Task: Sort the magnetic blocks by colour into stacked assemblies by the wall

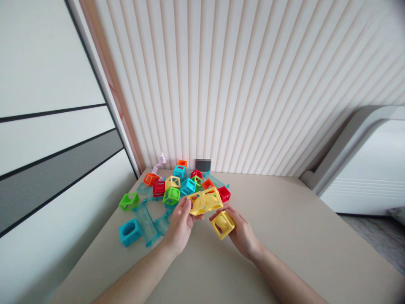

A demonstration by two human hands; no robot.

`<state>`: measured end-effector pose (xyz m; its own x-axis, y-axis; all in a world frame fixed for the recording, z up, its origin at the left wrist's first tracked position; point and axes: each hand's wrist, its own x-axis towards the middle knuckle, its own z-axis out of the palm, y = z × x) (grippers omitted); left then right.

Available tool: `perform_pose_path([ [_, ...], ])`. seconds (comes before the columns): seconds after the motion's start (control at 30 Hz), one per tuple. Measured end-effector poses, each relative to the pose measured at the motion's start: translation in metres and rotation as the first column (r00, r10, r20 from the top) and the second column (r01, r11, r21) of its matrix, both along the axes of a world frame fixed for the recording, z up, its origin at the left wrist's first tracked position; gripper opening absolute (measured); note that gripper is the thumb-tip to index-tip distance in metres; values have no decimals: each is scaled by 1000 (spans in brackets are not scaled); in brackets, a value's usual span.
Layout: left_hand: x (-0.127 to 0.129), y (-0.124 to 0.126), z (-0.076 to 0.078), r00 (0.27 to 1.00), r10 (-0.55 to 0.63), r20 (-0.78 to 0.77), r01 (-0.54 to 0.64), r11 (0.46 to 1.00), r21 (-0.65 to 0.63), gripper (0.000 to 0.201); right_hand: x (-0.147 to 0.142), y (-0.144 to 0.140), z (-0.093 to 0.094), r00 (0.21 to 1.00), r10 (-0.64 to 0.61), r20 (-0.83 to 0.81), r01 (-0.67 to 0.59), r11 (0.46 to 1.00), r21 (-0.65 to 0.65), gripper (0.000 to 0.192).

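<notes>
My left hand (182, 221) is closed on the left end of two joined yellow cube blocks (205, 201), held above the table. These blocks have cut-out sides and lie end to end. In my right hand (242, 232) is a single yellow cube block (222, 225), also with openings in its faces. It is tilted and sits just below and to the right of the joined pair, apart from it. The fingers of my right hand wrap behind the single block and are partly hidden.
Behind my hands lies a pile of red, green, orange and blue cube blocks (188, 186) with clear blue track pieces (147, 222). A blue block with a round hole (129, 232) stands at the left. A ribbed white panel (202, 84) rises behind the table (303, 236).
</notes>
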<state>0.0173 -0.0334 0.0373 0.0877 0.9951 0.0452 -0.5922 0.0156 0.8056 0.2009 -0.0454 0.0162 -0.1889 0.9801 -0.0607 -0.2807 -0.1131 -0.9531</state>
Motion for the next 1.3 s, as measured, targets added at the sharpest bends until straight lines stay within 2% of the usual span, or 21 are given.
perform_pose_path([
  [0.1,0,0,-3,999,-40,-15,40,999,-9,35,4,4,-1,995,-90,46,91,995,-28,43],
  [0.2,-1,0,-6,999,-19,-29,19,1000,13,32,10,6,-4,990,-96,103,101,994,-48,51],
  [0.37,-5,-2,-9,989,57,-137,-48,996,73,39,16,4,0,986,-33,163,22,997,69,59],
  [0.53,-4,-4,-8,961,158,-228,-132,983,127,50,14,-1,14,986,8,164,-33,988,148,54],
  [0.73,-3,-5,-8,949,181,-259,-122,966,228,53,9,-3,20,976,132,173,-162,972,171,58],
  [1.0,-7,-6,-3,944,133,-303,-65,972,224,51,12,-4,20,972,110,206,-149,971,185,56],
  [1.3,-11,-4,-7,941,72,-332,10,971,237,46,12,-5,19,970,118,211,-159,968,193,55],
])
